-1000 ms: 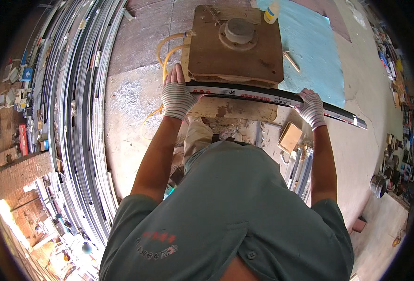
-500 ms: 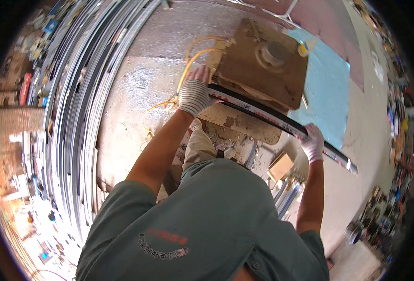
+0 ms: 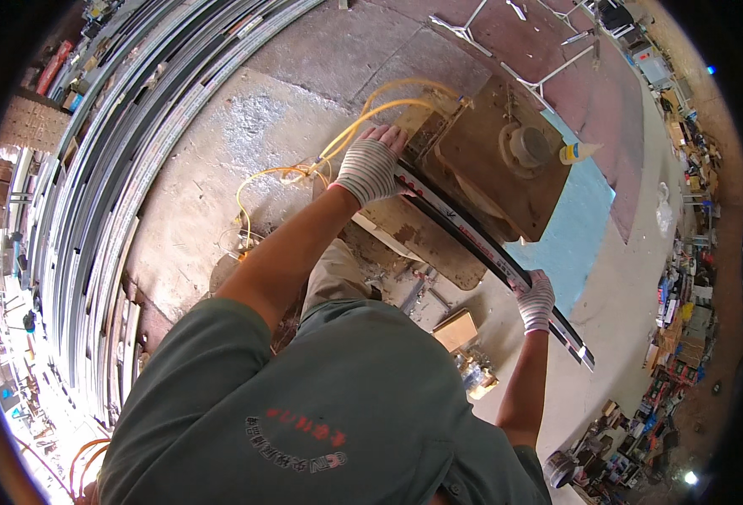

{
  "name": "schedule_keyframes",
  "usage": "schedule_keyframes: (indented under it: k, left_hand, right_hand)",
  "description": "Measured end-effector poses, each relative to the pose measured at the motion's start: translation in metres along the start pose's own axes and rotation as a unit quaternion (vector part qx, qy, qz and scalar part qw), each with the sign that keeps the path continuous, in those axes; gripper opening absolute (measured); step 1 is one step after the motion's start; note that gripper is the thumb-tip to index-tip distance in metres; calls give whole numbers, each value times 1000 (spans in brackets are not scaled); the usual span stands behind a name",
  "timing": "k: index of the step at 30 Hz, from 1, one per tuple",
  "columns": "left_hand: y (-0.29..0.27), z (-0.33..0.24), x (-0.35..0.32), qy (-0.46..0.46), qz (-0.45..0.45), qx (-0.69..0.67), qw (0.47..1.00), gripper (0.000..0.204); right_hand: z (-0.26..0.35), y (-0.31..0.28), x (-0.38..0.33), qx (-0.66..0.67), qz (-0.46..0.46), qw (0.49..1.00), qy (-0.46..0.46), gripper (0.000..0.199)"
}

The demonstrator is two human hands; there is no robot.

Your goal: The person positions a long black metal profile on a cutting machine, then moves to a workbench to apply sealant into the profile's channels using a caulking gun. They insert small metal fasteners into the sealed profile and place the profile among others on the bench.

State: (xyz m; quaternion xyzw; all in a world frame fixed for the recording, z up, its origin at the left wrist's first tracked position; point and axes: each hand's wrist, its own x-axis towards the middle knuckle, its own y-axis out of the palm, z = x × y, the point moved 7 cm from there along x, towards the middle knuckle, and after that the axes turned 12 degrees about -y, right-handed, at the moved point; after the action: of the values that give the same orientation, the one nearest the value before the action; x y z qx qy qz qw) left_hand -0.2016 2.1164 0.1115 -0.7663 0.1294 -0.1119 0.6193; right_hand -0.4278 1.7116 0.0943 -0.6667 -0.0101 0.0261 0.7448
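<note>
A long black and silver metal profile with printed film slants down to the right in front of a worn brown machine. At its upper left end my left hand, in a striped glove, holds the profile close to the machine's side. Some of those fingers are hidden behind the end. Farther down the length, my right hand, also gloved, is wrapped round the profile, and the lower end sticks out past it. A round metal knob sits on the machine's top.
Yellow hoses run to the machine's left side. Long metal profiles are stacked at the left. A bottle stands beside the machine, by a blue sheet. A small box lies below. Mixed parts line the right.
The view has turned and shifted, so the machine appears farther right. Both hands keep hold of the profile, which now slants more steeply in the picture.
</note>
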Motion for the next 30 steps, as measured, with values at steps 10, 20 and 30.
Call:
schedule_keyframes:
  k: [10, 20, 30]
  left_hand:
    - [4, -3, 5, -2, -11, 3, 1000, 117]
    - [-2, -12, 6, 2, 7, 52, 999, 118]
    - [2, -10, 4, 29, -18, 51, 998, 116]
  right_hand:
    - [-2, 2, 1, -23, 74, 996, 44, 51]
    - [12, -12, 3, -4, 111, 991, 77, 46]
    - [14, -10, 1, -8, 96, 993, 62, 43]
